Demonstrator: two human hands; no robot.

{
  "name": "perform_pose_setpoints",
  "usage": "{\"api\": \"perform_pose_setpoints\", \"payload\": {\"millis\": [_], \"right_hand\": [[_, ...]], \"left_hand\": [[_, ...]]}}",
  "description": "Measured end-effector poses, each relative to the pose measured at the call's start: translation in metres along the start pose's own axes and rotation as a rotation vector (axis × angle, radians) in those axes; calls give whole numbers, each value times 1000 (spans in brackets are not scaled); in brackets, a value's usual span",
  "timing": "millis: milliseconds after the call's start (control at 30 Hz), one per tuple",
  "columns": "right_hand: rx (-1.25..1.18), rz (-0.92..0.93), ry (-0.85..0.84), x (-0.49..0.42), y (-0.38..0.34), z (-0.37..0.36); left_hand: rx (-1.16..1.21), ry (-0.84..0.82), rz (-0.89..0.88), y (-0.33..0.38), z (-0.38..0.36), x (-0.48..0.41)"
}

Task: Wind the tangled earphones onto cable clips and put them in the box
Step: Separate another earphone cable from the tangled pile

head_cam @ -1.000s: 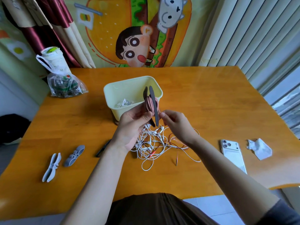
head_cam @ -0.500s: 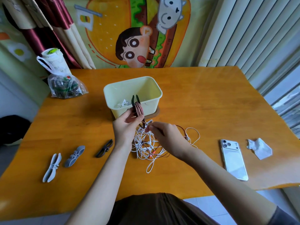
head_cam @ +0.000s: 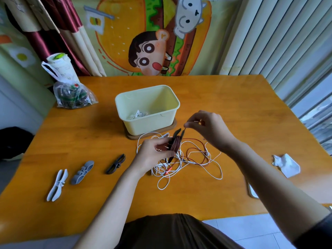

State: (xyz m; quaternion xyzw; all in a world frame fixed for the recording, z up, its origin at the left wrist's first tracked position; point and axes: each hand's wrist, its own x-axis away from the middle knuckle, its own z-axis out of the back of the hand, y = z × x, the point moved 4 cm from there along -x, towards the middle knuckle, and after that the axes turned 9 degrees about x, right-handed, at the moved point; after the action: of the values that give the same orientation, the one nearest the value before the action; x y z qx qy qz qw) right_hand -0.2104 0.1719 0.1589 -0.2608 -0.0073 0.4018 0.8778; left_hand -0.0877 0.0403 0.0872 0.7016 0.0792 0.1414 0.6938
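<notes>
- Your left hand [head_cam: 151, 155] grips the clip [head_cam: 175, 145], fingers curled round its red coil.
- Your right hand [head_cam: 210, 128] pinches, seemingly, the red cable [head_cam: 194, 139] above it.
- The earphones [head_cam: 179, 169] lie tangled at the middle of the table [head_cam: 233, 108], just before the box [head_cam: 143, 123].

A dark cable clip [head_cam: 177, 136], wound with red cable [head_cam: 174, 146], is held in the left grip [head_cam: 152, 155] over the white earphone tangle [head_cam: 179, 169] on the desk [head_cam: 233, 105]. A thin strand is pinched by the right grip [head_cam: 210, 130] at 1 o'clock of the clip. The cream box [head_cam: 147, 123] stands at 12 o'clock of the tangle; three spare clips [head_cam: 82, 172] lie at 9 o'clock
</notes>
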Motion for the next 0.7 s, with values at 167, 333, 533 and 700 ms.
{"api": "perform_pose_setpoints", "payload": {"millis": [167,333,533,700], "right_hand": [[-41,-40,26,-2,12,-2],[-199,-53,-4,4,8,-13],[-470,-156,-111,17,-1,-43],[-557,-221,-156,22,-9,-57]], "left_hand": [[103,-136,1,14,-9,4],[276,-117,-21,18,-8,5],[536,-121,-20,17,-11,2],[714,-80,9,14,-12,-1]]}}
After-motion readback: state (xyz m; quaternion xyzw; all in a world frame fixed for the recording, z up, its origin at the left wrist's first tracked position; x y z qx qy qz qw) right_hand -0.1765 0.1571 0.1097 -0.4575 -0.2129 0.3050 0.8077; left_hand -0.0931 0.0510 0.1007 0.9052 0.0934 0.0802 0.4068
